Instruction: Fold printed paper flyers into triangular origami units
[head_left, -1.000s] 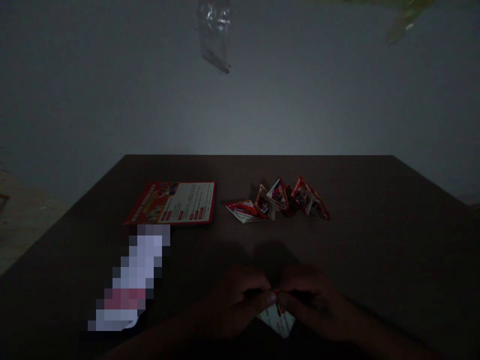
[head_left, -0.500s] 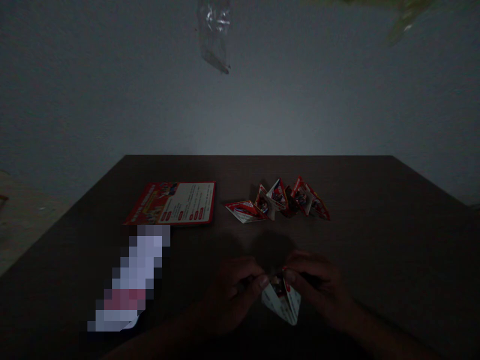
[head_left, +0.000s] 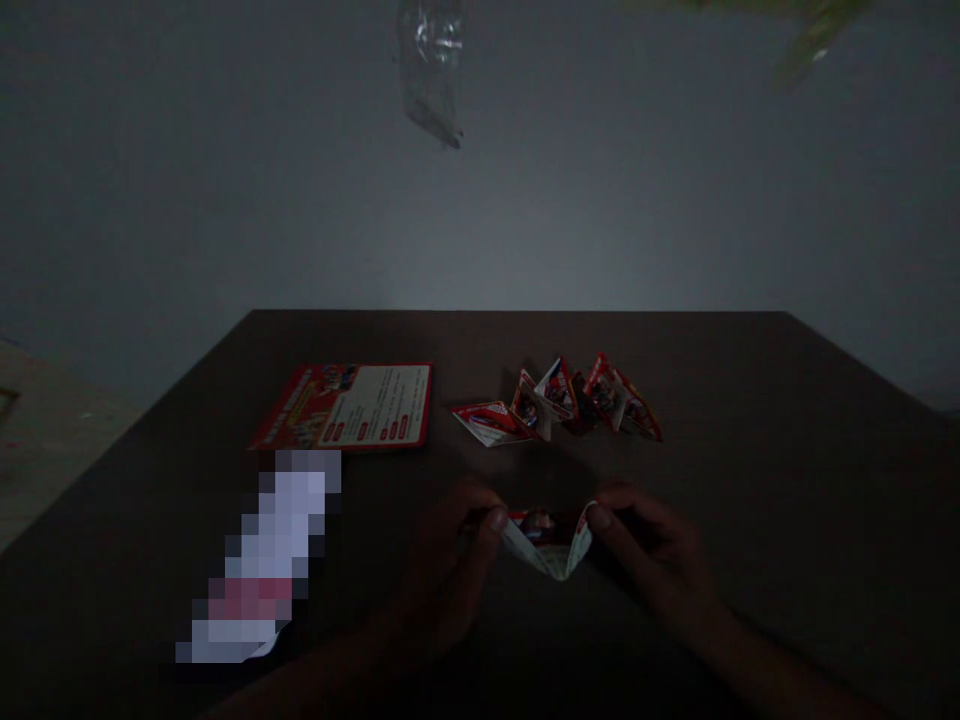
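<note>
Between my hands, above the near part of the dark table (head_left: 720, 400), is a folded paper (head_left: 559, 560), white outside with red printing inside, spread into a wide V. My left hand (head_left: 454, 560) pinches its left corner between thumb and fingers. The right corner is pinched in my right hand (head_left: 656, 555). Beyond them, several folded red and white paper pieces (head_left: 491, 422) lie in a row, touching or overlapping. The lower parts of both hands are very dark.
A stack of red and white printed sheets (head_left: 375, 405) lies at the back left. Nearer, a long, bright, pixelated object (head_left: 281, 550) rests at a slant. A clear plastic bag (head_left: 433, 75) hangs against the grey wall (head_left: 600, 180).
My hands have moved apart and slightly away from me, pulling the paper's two corners wider. Its pointed shape has become a broad, shallow V showing more of the printed inside.
</note>
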